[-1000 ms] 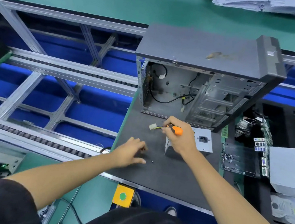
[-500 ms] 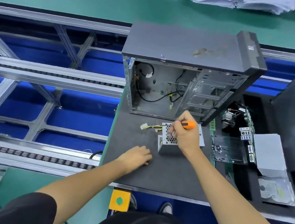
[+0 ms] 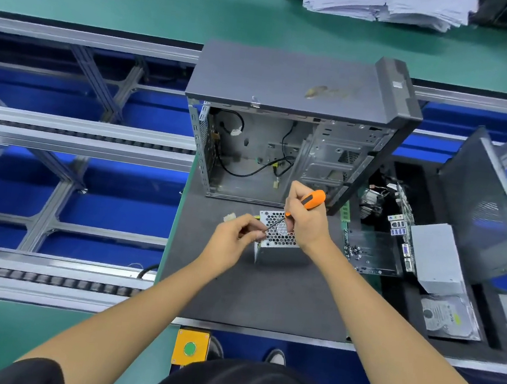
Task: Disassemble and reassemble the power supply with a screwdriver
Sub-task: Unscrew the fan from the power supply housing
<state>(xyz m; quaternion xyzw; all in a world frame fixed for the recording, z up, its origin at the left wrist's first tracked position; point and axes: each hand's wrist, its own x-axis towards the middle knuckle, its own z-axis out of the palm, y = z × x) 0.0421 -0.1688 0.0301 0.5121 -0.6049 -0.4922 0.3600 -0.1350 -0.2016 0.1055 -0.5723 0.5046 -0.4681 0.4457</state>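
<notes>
Green flooring and blue-lined aluminium conveyor framing surrounded a dark grey worktop (image 3: 265, 294), on which an open computer case (image 3: 287, 107) stood at the far edge. Just in front of the case sat the power supply (image 3: 281, 245), a small silver box with a honeycomb-perforated top, its yellow-and-black lead ending in a white connector (image 3: 229, 217) off to its left.

The right hand (image 3: 305, 223) was curled round the orange handle of the screwdriver (image 3: 302, 205), the thin shaft slanting down and left across the perforated grille. The left hand (image 3: 234, 240) met the shaft's tip at the box's near-left corner, fingers drawn together as if pinching something small there; whether a screw sat between them was too small to tell.

Judged from this, the step in hand was seating the tip at that corner. To do it well, the driver probably needed to stand more upright, in line with the screw axis, before any turning, since a slanted bit tends to slip out of the head. The left hand would do best steadying the tip only until it bit, then bracing the light box against sliding on the mat. Firm downward pressure with slow first turns would likely guard against cross-threading.
</notes>
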